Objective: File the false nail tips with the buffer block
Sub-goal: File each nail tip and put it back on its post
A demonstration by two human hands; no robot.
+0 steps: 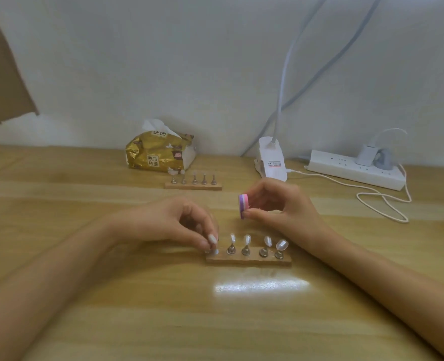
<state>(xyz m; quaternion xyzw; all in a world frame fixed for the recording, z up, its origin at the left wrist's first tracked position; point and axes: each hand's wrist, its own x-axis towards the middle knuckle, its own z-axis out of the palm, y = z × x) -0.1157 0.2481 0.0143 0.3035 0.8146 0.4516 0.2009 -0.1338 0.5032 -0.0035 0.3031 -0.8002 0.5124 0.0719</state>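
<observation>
A wooden nail stand [249,260] lies on the table in front of me, with several metal pegs carrying clear false nail tips [247,241]. My left hand [179,222] pinches the leftmost peg and its nail tip [212,250] at the stand's left end. My right hand [281,204] hovers above and behind the stand, gripping a pink and purple buffer block [244,205] between thumb and fingers. The block is clear of the tips.
A second wooden stand [193,186] with bare metal pegs sits farther back. Behind it lies a gold tissue pack [158,153]. A white clip lamp base [271,158], a power strip [356,169] and a looping white cable [382,204] occupy the back right.
</observation>
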